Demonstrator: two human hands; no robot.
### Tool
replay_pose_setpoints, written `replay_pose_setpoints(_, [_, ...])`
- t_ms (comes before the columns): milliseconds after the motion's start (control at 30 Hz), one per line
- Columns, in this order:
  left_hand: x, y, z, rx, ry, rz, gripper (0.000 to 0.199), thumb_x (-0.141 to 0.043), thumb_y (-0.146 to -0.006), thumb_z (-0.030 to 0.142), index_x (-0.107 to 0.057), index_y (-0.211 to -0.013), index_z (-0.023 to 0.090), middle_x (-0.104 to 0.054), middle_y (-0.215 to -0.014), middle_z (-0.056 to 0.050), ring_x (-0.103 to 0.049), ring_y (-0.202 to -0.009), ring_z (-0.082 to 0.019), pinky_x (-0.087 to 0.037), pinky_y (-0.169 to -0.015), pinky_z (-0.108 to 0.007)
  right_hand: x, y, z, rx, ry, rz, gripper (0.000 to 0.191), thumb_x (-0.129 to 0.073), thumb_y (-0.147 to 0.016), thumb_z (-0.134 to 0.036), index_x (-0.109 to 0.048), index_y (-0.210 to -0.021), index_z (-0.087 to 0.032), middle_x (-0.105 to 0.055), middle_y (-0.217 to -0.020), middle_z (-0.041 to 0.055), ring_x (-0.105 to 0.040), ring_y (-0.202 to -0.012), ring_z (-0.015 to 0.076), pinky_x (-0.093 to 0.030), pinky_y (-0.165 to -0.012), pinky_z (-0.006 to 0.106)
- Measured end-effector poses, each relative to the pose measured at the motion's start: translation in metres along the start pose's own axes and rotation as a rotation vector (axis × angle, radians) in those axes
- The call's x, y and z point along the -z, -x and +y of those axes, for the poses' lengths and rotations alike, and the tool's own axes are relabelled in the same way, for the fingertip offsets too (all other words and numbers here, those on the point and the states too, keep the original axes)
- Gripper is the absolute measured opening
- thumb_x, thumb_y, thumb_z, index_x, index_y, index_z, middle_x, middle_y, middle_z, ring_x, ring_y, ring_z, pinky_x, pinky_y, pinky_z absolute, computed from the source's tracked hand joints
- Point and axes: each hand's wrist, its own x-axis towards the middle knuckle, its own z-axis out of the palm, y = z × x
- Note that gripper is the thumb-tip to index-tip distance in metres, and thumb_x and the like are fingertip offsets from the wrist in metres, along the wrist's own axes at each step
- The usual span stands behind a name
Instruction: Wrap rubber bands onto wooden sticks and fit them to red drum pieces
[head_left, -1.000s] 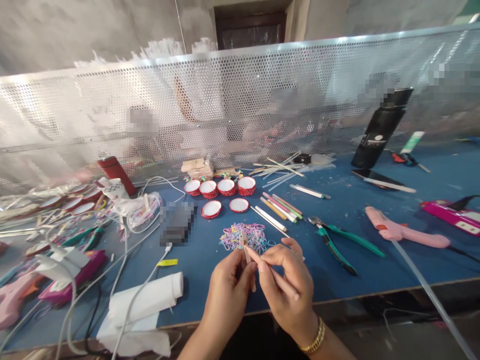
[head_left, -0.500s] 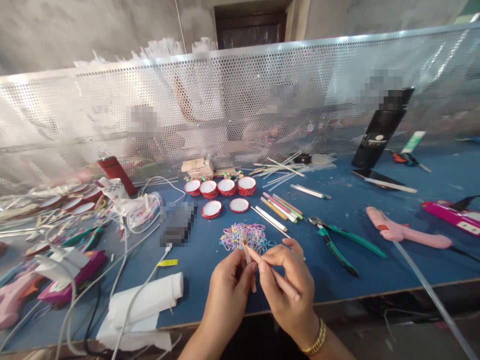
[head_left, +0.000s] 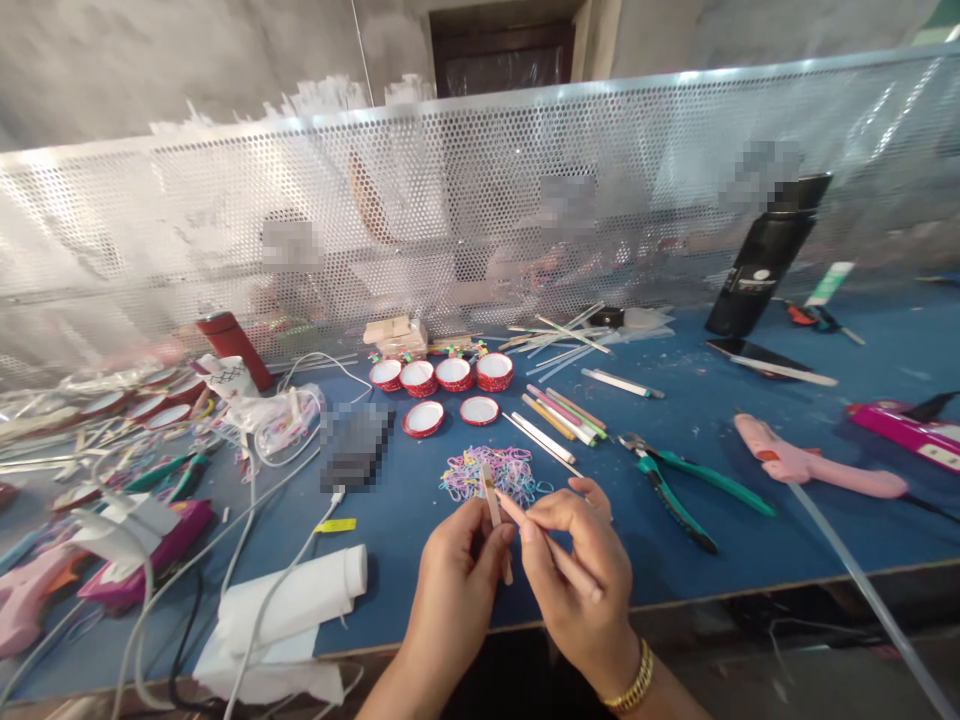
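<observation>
My left hand point(head_left: 459, 590) pinches a thin flat wooden craft stick point(head_left: 488, 487), which points upward with a dark mark near its top. My right hand point(head_left: 589, 615) is closed around a pale pink marker point(head_left: 576, 574). The marker's tip is at the stick's right side, touching it or very close. Just beyond both hands lies a heap of small pastel rubber bands point(head_left: 469, 462).
Behind the bands are red-rimmed round lids point(head_left: 424, 418) and several coloured markers point(head_left: 559, 412). Teal-handled pliers point(head_left: 694, 478) and a pink glue gun point(head_left: 817, 465) lie right. A phone point(head_left: 364, 450), white roll point(head_left: 292, 595) and cables are left. A perforated metal screen point(head_left: 480, 150) stands behind.
The marker's tip has shifted slightly down along the stick, a little away from its dark mark. Both hands otherwise stay in place.
</observation>
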Motion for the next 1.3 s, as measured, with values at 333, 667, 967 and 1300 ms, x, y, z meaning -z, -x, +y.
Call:
replay_pose_setpoints(333, [-0.0004, 0.0003, 0.0004, 0.002, 0.018, 0.011, 0.026, -0.054, -0.097, 0.033, -0.052, -0.074, 0.021, -0.053, -0.063, 0.004, -0.046, -0.057, -0.012, -0.033, -0.056, -0.023, 0.0000, -0.0006, -0.0007, 0.019, -0.011, -0.021, 0.011, -0.056, -0.092, -0.012, -0.055, -0.091, -0.023, -0.067, -0.076, -0.0035, -0.065, -0.070, 0.0154, -0.036, -0.105, 0.049])
replay_pose_setpoints(667, [0.0006, 0.0002, 0.0008, 0.001, 0.023, 0.005, 0.026, -0.054, -0.098, 0.034, -0.052, -0.076, 0.021, -0.053, -0.064, 0.005, -0.047, -0.058, -0.012, -0.034, -0.056, -0.023, 0.0001, -0.0002, -0.0008, 0.017, -0.011, 0.002, 0.011, -0.057, -0.091, -0.012, -0.056, -0.090, -0.023, -0.067, -0.076, -0.0036, -0.065, -0.070, 0.0156, -0.037, -0.104, 0.048])
replay_pose_setpoints(967, [-0.0002, 0.0002, -0.0001, 0.003, 0.028, 0.010, 0.026, -0.054, -0.098, 0.033, -0.052, -0.074, 0.021, -0.054, -0.062, 0.004, -0.047, -0.058, -0.013, -0.034, -0.056, -0.023, 0.0003, 0.0004, -0.0009, 0.018, -0.008, 0.012, 0.012, -0.057, -0.091, -0.010, -0.057, -0.091, -0.022, -0.067, -0.077, -0.0034, -0.065, -0.069, 0.0149, -0.037, -0.105, 0.048])
replay_pose_setpoints(1300, [-0.0003, 0.0009, -0.0017, 0.001, 0.035, 0.005, 0.025, -0.054, -0.099, 0.033, -0.054, -0.077, 0.020, -0.053, -0.064, 0.005, -0.046, -0.059, -0.012, -0.034, -0.057, -0.023, -0.0003, 0.0006, -0.0003, 0.012, 0.004, 0.010, 0.012, -0.058, -0.090, -0.011, -0.056, -0.090, -0.023, -0.066, -0.076, -0.0037, -0.065, -0.068, 0.0148, -0.038, -0.105, 0.047])
